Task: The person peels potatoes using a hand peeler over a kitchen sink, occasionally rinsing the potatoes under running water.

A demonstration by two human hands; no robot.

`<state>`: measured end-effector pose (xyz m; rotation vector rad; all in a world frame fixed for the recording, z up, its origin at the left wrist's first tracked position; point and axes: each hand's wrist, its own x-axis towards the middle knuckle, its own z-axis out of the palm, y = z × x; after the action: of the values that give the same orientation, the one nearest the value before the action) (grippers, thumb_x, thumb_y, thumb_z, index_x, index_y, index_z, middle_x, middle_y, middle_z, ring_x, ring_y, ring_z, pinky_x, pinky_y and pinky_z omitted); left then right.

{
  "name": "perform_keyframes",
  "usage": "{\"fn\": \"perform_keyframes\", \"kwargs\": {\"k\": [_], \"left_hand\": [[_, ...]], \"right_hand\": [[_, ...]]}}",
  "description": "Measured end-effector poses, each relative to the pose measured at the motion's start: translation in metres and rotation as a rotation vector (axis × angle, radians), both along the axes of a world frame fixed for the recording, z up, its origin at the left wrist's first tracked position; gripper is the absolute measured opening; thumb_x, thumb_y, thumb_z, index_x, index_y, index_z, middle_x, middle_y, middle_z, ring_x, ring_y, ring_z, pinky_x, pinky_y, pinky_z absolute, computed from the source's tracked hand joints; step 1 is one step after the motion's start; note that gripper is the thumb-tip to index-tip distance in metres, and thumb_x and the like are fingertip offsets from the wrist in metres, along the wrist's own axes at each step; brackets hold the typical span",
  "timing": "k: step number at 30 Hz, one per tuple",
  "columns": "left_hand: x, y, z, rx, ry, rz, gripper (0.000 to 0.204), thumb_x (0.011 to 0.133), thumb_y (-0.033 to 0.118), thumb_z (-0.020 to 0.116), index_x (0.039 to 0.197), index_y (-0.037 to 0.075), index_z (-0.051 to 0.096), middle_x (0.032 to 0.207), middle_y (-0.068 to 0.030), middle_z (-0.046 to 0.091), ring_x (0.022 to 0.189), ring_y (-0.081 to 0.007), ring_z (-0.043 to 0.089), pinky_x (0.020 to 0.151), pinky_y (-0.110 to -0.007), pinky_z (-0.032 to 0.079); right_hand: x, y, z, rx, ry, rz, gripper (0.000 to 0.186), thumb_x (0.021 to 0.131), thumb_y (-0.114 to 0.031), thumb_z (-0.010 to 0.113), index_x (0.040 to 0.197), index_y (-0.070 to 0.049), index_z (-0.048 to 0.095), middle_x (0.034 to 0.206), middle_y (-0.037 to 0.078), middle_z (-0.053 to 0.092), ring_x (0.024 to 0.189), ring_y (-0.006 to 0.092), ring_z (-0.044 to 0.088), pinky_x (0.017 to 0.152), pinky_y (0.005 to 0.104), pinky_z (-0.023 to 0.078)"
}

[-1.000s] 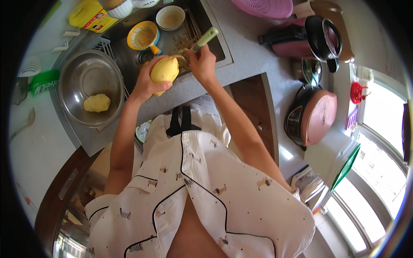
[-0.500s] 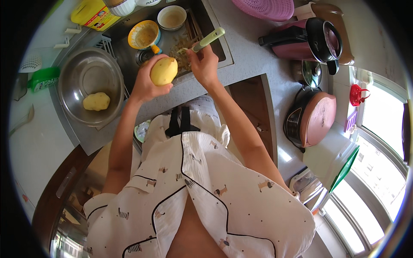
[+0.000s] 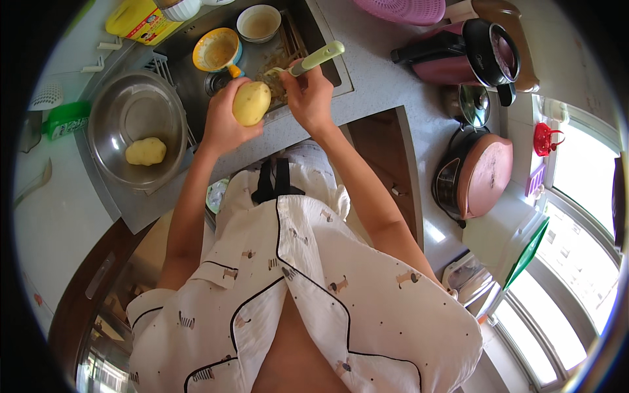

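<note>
My left hand (image 3: 226, 119) is wrapped round a peeled yellow potato (image 3: 252, 103) above the near edge of the sink (image 3: 304, 72). A few small dark spots show on the potato's skinless surface. To its right, my right hand (image 3: 308, 95) grips a peeler (image 3: 316, 59) with a pale green handle that points up and to the right. The peeler's head is close to the potato but apart from it. Peelings (image 3: 278, 65) lie in the sink beneath. A second peeled potato (image 3: 145, 151) rests in the steel bowl (image 3: 105, 131) on the left.
An orange-rimmed bowl with a handle (image 3: 217, 50) and a white bowl (image 3: 259, 23) stand in the sink. A yellow jug (image 3: 139, 21) is behind. On the right counter are a purple basket (image 3: 406, 10), a dark red kettle-like appliance (image 3: 452, 56) and a pot under a pink board (image 3: 486, 175).
The potato in my left hand is turned slightly, more upright. My right hand and the peeler have barely shifted. The whole view has moved a little.
</note>
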<state>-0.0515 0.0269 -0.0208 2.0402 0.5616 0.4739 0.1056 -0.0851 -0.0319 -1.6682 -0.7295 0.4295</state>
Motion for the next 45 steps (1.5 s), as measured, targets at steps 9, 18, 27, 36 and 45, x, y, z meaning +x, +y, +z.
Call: {"fn": "perform_keyframes", "kwargs": {"k": [9, 18, 27, 36, 45], "left_hand": [[0.006, -0.008, 0.013, 0.167, -0.089, -0.007, 0.069, 0.056, 0.012, 0.082, 0.119, 0.003, 0.055, 0.101, -0.017, 0.067, 0.091, -0.0343, 0.067, 0.082, -0.039, 0.053], [-0.002, -0.015, 0.0, 0.048, -0.063, 0.103, 0.069, 0.057, 0.013, 0.082, 0.12, 0.004, 0.055, 0.102, -0.015, 0.066, 0.094, -0.0324, 0.067, 0.087, -0.038, 0.051], [0.004, -0.008, 0.005, 0.197, -0.001, 0.1, 0.068, 0.056, 0.014, 0.082, 0.118, 0.007, 0.056, 0.103, -0.0134, 0.067, 0.097, -0.0354, 0.064, 0.087, -0.041, 0.049], [0.013, -0.025, 0.01, 0.417, 0.23, 0.113, 0.053, 0.061, 0.02, 0.077, 0.109, 0.008, 0.057, 0.087, -0.0119, 0.067, 0.084, -0.0356, 0.066, 0.072, -0.048, 0.049], [0.004, -0.027, -0.004, 0.444, 0.367, 0.228, 0.066, 0.058, 0.024, 0.078, 0.118, 0.006, 0.058, 0.097, -0.0131, 0.067, 0.092, -0.0325, 0.066, 0.075, -0.047, 0.046]], "right_hand": [[0.013, -0.002, -0.021, -0.128, 0.011, -0.114, 0.021, 0.087, -0.004, 0.07, 0.101, 0.0, 0.054, 0.074, 0.016, 0.066, 0.063, 0.0257, 0.066, 0.058, 0.0355, 0.051], [-0.019, -0.007, 0.017, 0.121, -0.128, 0.023, 0.023, 0.087, -0.004, 0.072, 0.103, -0.003, 0.056, 0.079, 0.015, 0.066, 0.065, 0.0275, 0.065, 0.059, 0.035, 0.051], [-0.012, -0.016, 0.026, 0.058, -0.07, 0.01, 0.022, 0.088, -0.008, 0.073, 0.103, -0.002, 0.057, 0.077, 0.013, 0.065, 0.061, 0.0201, 0.062, 0.059, 0.0317, 0.051], [-0.028, -0.016, 0.012, 0.12, -0.347, 0.213, 0.021, 0.085, -0.006, 0.069, 0.103, -0.004, 0.058, 0.092, 0.019, 0.064, 0.083, 0.0394, 0.063, 0.07, 0.0444, 0.053], [0.001, -0.022, -0.011, -0.15, -0.123, -0.022, 0.023, 0.088, -0.011, 0.07, 0.1, -0.003, 0.052, 0.083, 0.019, 0.065, 0.073, 0.0404, 0.064, 0.062, 0.043, 0.052]]}}
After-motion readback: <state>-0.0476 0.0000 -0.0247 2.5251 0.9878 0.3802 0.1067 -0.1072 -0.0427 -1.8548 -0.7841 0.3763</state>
